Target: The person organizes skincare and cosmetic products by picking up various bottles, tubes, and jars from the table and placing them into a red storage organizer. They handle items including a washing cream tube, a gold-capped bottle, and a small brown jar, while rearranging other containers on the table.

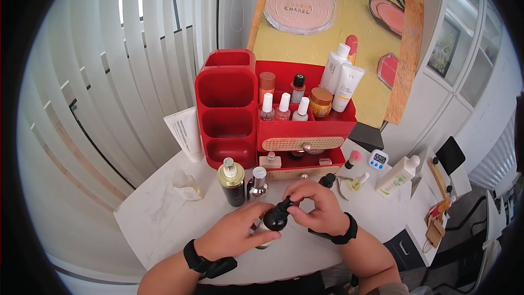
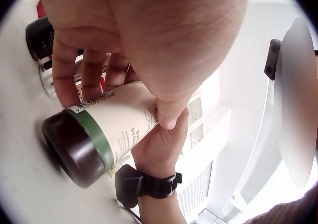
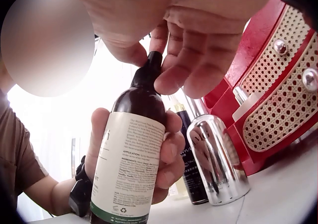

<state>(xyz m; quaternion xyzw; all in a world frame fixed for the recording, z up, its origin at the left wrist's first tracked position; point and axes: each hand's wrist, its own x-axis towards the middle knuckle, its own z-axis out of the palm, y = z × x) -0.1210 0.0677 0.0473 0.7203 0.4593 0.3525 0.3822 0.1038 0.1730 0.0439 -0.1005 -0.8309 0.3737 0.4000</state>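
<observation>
My left hand [image 1: 234, 232] holds a dark brown spray bottle [image 3: 131, 159] round its body, with the thumb on one side and the fingers on the other. A cream label with a green band wraps the bottle, and its dark base [image 2: 74, 149] tilts toward the tabletop in the left wrist view. Thumb and fingers of my right hand [image 1: 322, 207] pinch the black nozzle [image 3: 149, 67] at its top. Just beyond stand a silver bottle [image 3: 216, 159] and a black bottle with a gold collar [image 1: 232, 180].
A red cosmetics organizer [image 1: 226, 98] with woven drawer fronts stands behind my hands, holding nail polishes, jars and tubes. The lower drawer [image 1: 284, 172] is pulled out. A white tube [image 1: 185, 134] is at left; a digital timer [image 1: 377, 158] and pale green bottle [image 1: 397, 176] are at right.
</observation>
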